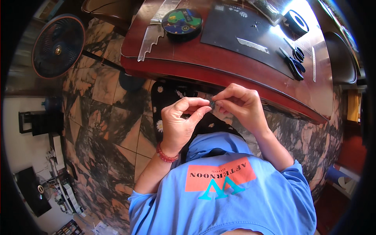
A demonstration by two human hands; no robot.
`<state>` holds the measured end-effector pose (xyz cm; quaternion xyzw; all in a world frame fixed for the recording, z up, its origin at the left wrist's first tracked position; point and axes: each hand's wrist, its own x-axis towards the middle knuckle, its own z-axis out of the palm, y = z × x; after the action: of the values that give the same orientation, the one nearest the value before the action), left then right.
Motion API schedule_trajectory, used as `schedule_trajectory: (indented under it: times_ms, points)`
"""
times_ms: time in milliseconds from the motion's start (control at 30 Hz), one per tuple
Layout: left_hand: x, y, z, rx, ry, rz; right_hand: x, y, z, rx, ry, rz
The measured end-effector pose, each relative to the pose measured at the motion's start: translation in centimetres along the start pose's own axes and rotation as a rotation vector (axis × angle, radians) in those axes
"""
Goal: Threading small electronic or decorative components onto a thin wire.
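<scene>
Over my lap, just off the table's near edge, both hands meet at a small dark piece (212,104) whose kind is too small to make out. My left hand (181,117), with a red beaded bracelet on its wrist, pinches it from the left between thumb and forefinger. From the other side my right hand (241,105) grips it with thumb and fingertips, its other fingers curled. On the dark red table (164,64) beyond lie blue-black pliers (294,67), black-handled scissors (298,54) and a pale flat strip (252,45) on a black mat (231,29).
A round patterned tin (182,24) and a clear notched plastic piece (150,43) occupy the table's left part. At its far right sits a black roll (296,22). A fan (58,47) stands to the left on the marbled tile floor (125,133).
</scene>
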<state>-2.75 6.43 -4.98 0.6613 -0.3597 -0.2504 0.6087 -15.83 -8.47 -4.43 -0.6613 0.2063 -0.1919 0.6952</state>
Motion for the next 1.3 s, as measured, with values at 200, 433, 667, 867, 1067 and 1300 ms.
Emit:
schedule_trajectory:
  times_ms: [200, 433, 667, 867, 1067, 1300]
  points:
    - [0.1, -0.3, -0.1, -0.036, -0.029, -0.036, 0.1, 0.1, -0.1, 0.01, -0.022, 0.014]
    - [0.3, -0.3, -0.2, -0.085, -0.074, -0.076, 0.2, -0.2, -0.5, 0.041, -0.065, 0.124]
    - [0.7, -1.4, -0.4, -0.21, -0.159, -0.019, 0.2, -0.4, -0.8, 0.069, -0.12, 0.173]
    - [0.6, 0.3, -0.3, -0.301, -0.191, -0.291, 0.2, -0.8, -0.4, -0.205, -0.006, -0.016]
    - [0.2, -0.5, -0.1, -0.423, -0.294, -0.432, 0.5, -0.8, -0.7, -0.325, 0.044, -0.146]
    - [0.1, -0.7, -1.3, -0.242, -0.224, -0.351, 0.5, -1.1, -2.0, -0.376, 0.073, -0.146]
